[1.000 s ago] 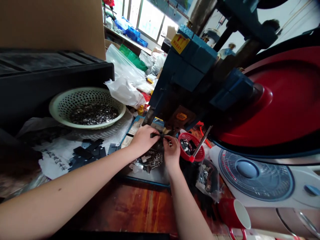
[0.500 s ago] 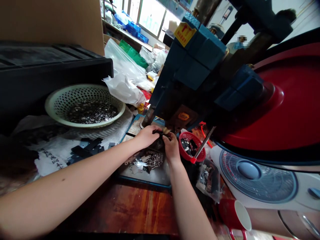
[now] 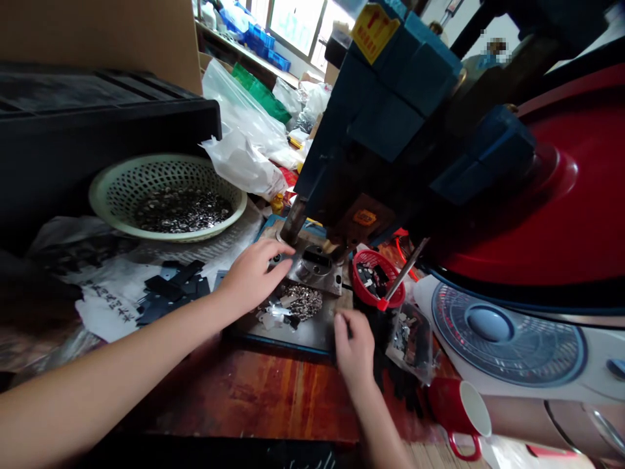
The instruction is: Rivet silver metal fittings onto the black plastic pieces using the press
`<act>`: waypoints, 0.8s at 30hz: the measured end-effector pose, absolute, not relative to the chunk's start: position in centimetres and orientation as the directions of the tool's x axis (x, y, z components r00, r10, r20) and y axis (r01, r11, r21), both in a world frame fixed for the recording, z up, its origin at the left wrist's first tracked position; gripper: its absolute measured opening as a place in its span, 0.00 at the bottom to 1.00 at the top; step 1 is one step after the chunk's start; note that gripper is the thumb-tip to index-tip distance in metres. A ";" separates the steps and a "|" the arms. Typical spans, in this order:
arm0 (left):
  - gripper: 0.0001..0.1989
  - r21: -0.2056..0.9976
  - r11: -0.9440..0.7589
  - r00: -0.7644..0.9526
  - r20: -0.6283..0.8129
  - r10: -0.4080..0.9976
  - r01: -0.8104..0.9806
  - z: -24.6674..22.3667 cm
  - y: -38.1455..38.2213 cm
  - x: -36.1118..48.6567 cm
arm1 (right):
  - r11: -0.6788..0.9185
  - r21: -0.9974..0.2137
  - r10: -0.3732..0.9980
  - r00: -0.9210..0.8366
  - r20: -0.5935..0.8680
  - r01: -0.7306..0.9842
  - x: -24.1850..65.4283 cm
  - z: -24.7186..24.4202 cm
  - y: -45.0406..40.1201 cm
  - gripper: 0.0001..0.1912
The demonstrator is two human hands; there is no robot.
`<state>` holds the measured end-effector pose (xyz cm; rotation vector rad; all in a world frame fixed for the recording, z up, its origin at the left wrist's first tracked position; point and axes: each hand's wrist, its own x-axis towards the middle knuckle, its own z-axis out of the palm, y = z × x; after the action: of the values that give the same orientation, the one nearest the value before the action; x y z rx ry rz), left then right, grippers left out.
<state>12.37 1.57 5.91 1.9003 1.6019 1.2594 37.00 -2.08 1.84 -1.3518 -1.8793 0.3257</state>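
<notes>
While a blue punch press point(image 3: 390, 111) with a big red flywheel point(image 3: 551, 215) looms over the cluttered worktop point(image 3: 273, 397), a person's left hand point(image 3: 251, 277) rests with fingers loosely spread at the left edge of the grey metal die block point(image 3: 317, 267) under the ram. The right hand point(image 3: 354, 345) lies nearer, on the near right edge of the steel base plate point(image 3: 312, 332), fingers curled; whether it pinches anything cannot be told. Between the hands sits a small heap of shiny stamped metal pieces point(image 3: 303, 301), likely light, stiff, sharp-edged and prone to slip, best pinched one by one at the flat edges. Both forearms reach in from the near left and near centre. Just right of the die stands a small red plastic basket point(image 3: 375, 280); far left, a pale green perforated basket point(image 3: 166, 202) holds more pieces.
</notes>
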 end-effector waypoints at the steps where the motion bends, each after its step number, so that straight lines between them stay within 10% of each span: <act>1: 0.11 0.719 -0.285 -0.022 0.385 0.923 0.635 5.5 0.2 12.0 | 0.465 -0.520 0.860 -0.226 0.458 0.716 37.8 1.0 -3.7 0.09; 8: 0.11 0.579 -0.324 0.175 0.299 0.938 0.748 2.6 -5.3 12.5 | 0.578 -0.159 0.729 -0.418 0.543 0.801 39.1 -1.6 -7.5 0.13; 24: 0.06 0.520 -0.192 0.123 0.164 0.979 0.832 3.7 -0.8 14.1 | 0.585 -0.205 0.706 -0.368 0.606 0.784 36.9 -1.1 -6.7 0.07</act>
<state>14.10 -0.79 3.72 2.1049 1.7706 0.6883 36.91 -6.65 -1.14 -1.1781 -2.1528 -0.1536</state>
